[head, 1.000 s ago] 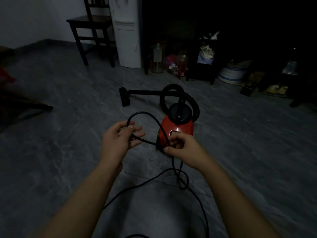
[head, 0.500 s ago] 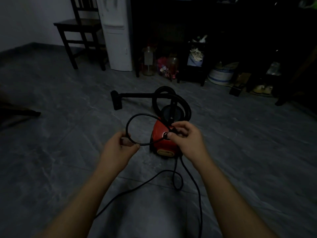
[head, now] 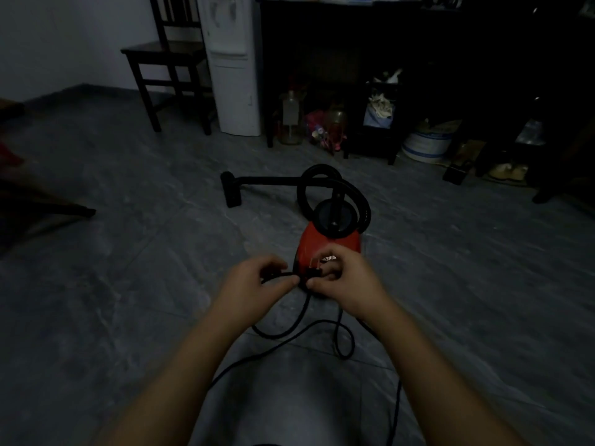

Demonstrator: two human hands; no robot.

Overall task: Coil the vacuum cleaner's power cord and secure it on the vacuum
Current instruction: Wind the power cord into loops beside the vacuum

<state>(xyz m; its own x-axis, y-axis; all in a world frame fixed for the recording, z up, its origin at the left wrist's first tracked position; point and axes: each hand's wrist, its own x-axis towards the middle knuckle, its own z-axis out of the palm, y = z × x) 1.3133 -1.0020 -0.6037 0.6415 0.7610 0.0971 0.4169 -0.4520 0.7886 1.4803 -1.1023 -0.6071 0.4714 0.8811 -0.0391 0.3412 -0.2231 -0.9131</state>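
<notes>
Both hands meet mid-frame: left hand (head: 257, 281) pinched on power cord (head: 299, 323), right hand (head: 341, 278) on plug (head: 315, 271). Coiling barely begun; slack must be gathered.

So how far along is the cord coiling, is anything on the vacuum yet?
Barely started. Both hands are pinching the power cord: the right hand holds the plug end, the left hand grips the cord beside it. I can't make out a finished coil. Most of the cord lies loose on the floor in front of the red vacuum. Nothing is secured on it yet.
</notes>
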